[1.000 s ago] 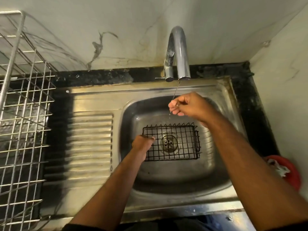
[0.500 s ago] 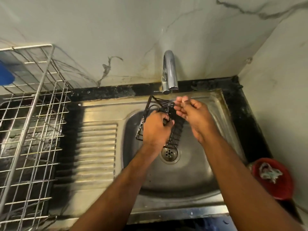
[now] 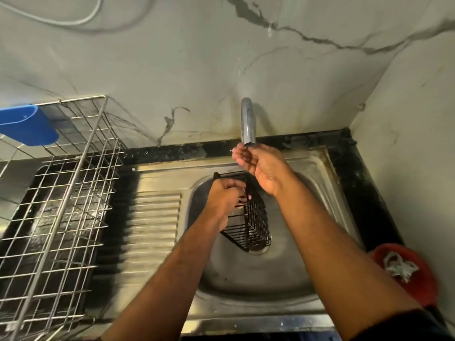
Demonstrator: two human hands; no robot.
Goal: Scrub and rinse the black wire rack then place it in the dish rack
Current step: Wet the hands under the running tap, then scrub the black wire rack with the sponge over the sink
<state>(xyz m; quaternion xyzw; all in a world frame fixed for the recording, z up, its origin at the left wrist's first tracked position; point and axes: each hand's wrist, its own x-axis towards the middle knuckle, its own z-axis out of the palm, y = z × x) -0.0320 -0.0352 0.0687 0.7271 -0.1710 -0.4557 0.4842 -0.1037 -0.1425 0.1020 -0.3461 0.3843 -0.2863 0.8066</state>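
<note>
While the left hand (image 3: 225,199) pinches the black wire rack (image 3: 248,212) tilted on edge over the sink (image 3: 307,242) at frame centre and the right hand (image 3: 258,166) cups loosely under the tap (image 3: 248,124), that one-handed wet grip could slip, clattering the rack into the basin.

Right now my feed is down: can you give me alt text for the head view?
The left hand holds the black wire rack tilted on edge over the steel sink, while the right hand is cupped under the tap. The wire dish rack stands to the left.
</note>
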